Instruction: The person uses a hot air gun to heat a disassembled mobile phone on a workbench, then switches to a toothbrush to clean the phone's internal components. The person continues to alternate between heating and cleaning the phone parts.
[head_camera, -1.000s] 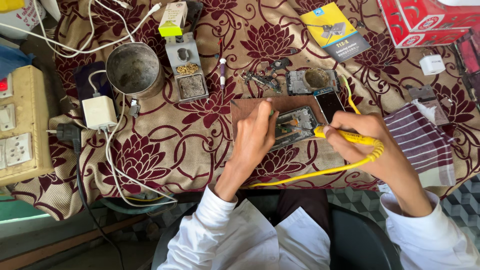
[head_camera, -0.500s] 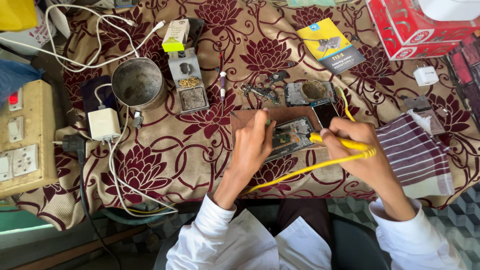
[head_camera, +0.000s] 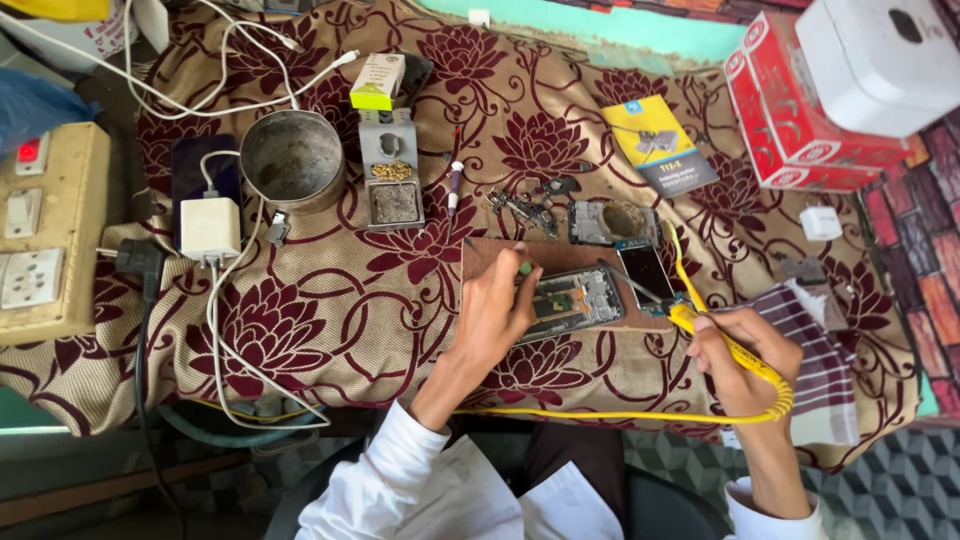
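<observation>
Two hands work over an opened phone (head_camera: 570, 303) lying on a brown board on the cloth-covered surface (head_camera: 330, 320). My left hand (head_camera: 497, 310) rests on the phone's left end, fingers curled, pinching a small green part (head_camera: 524, 268). My right hand (head_camera: 745, 362) is closed around a yellow soldering iron (head_camera: 722, 346), its tip pointing at the phone's right edge.

Single head view, straight down, near, over cloth-covered table (head_camera: 300, 330)

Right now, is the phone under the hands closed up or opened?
Opened. The phone lies flat on the brown board with its back off and inner parts bare. The left hand steadies it; the right hand holds a yellow soldering iron.
</observation>
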